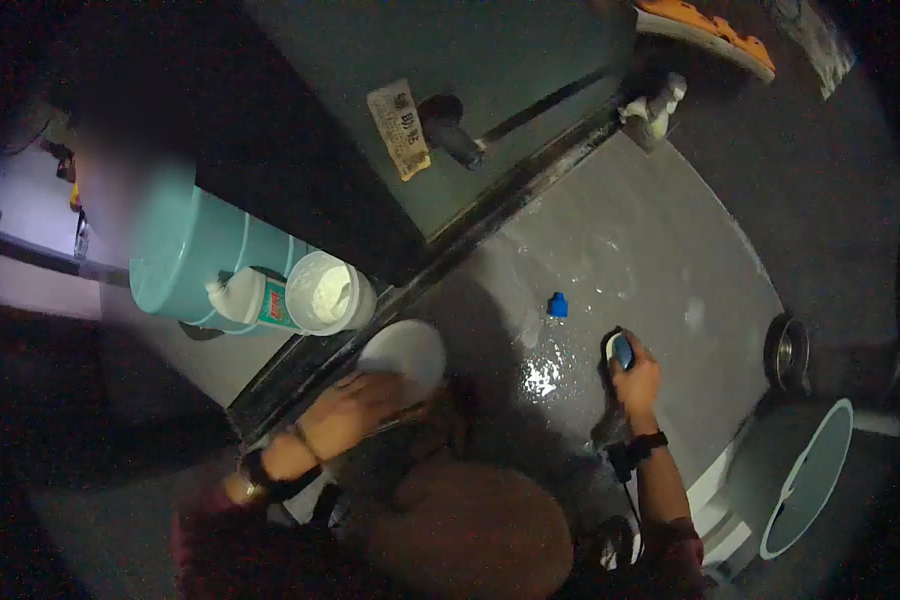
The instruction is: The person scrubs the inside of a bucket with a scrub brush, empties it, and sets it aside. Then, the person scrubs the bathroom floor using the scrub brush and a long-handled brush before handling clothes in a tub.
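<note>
My right hand is closed around a scrub brush with a blue and white top, pressed to the wet grey floor. A small blue cap lies on the floor just beyond it. At the left, motion smears my left hand, which overlaps the lower edge of a round white lid. Whether its fingers grip the lid cannot be made out. Close by stands a clear tub of white powder. Next to the tub is a white bottle with a green and red label.
A teal bucket stands at the left, and a pale bucket is tipped at the lower right. A dark raised door track crosses the floor. Beyond it lies a printed packet. An orange shoe is at the top.
</note>
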Motion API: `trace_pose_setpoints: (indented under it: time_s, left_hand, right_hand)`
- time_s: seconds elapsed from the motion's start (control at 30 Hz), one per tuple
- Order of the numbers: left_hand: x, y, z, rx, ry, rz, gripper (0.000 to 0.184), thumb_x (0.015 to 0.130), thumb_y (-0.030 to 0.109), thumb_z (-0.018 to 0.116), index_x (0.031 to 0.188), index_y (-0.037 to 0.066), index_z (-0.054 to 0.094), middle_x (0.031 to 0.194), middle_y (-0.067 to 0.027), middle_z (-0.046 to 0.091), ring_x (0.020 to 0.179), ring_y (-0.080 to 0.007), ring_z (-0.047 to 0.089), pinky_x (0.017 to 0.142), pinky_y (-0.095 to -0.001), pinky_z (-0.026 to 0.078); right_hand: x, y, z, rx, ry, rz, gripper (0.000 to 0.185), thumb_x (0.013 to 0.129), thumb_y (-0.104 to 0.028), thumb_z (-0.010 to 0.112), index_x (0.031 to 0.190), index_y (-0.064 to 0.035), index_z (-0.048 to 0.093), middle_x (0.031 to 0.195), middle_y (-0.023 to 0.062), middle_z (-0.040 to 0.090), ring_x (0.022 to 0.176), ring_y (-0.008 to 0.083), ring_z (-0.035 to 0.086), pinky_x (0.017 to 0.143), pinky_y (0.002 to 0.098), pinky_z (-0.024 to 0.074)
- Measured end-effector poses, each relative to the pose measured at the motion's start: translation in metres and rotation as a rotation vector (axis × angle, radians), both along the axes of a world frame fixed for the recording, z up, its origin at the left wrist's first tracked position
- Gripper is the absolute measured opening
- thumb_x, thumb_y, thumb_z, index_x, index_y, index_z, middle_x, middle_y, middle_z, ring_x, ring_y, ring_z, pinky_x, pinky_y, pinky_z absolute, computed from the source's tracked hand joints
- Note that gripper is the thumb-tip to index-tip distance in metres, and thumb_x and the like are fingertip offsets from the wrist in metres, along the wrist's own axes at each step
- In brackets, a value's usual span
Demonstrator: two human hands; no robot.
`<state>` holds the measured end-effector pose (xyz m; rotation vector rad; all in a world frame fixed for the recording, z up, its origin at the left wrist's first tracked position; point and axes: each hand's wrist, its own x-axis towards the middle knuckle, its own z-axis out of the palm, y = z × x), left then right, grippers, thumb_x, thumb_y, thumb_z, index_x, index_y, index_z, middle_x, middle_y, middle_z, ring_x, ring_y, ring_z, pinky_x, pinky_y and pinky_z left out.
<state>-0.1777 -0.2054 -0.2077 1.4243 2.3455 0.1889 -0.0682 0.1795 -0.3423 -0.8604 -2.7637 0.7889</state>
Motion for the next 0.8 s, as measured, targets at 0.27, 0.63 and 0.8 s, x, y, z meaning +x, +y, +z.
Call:
trace_pose_setpoints:
  time_s: [0.27,0.63,0.8]
  left_hand:
    - [0.062,-0.127,-0.034,-0.113,0.175,0.633,0.035,0.074,0.007,0.05,0.109,0.009,0.049,0.109,-0.0112,0.051,0.101,-0.0304,0.048,0.083,-0.0371,0.042]
    - [0.014,-0.129,-0.114,-0.619,0.354,0.84,0.028,0.079,0.019,0.049,0.105,0.008,0.049,0.109,-0.0151,0.05,0.097,-0.0327,0.05,0.081,-0.0395,0.043]
    - [-0.01,0.035,-0.059,-0.271,-0.264,0.273,0.035,0.078,0.022,0.049,0.108,0.004,0.047,0.104,-0.0214,0.051,0.093,-0.0338,0.053,0.077,-0.0415,0.044]
  right_hand:
    - [0.007,0.016,-0.036,0.004,0.061,0.074,0.048,0.062,-0.009,0.059,0.11,-0.012,0.053,0.095,0.0173,0.059,0.086,0.034,0.057,0.076,0.0382,0.045]
    - [0.008,0.01,-0.014,0.099,-0.006,0.013,0.049,0.061,-0.012,0.062,0.109,-0.0171,0.053,0.091,0.0195,0.058,0.082,0.033,0.057,0.072,0.0382,0.0456]
    - [0.007,0.008,-0.006,0.102,-0.06,0.004,0.049,0.061,-0.015,0.063,0.109,-0.0176,0.053,0.087,0.0186,0.059,0.079,0.0329,0.057,0.07,0.0385,0.0457]
